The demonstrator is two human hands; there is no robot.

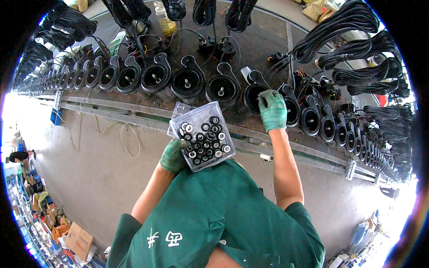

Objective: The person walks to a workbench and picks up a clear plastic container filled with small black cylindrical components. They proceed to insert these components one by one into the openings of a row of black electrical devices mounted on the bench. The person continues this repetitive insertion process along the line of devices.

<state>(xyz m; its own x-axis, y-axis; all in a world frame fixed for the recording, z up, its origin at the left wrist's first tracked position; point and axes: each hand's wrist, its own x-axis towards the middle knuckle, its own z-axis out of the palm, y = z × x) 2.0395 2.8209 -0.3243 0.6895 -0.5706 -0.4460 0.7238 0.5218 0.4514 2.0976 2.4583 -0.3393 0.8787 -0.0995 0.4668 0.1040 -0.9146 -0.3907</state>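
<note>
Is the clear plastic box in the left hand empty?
No, the clear plastic box held by the left hand is filled with many small black and white round parts.

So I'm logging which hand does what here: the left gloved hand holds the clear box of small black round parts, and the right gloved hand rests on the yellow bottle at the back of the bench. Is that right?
Not quite. In the head view the right hand rests on one of the black round housings in the row, not the yellow bottle, which stands untouched further back. The left hand does hold the clear box of small black round parts.

factory line: row of black pump housings (187, 82), cable bundles (344, 22).
</note>
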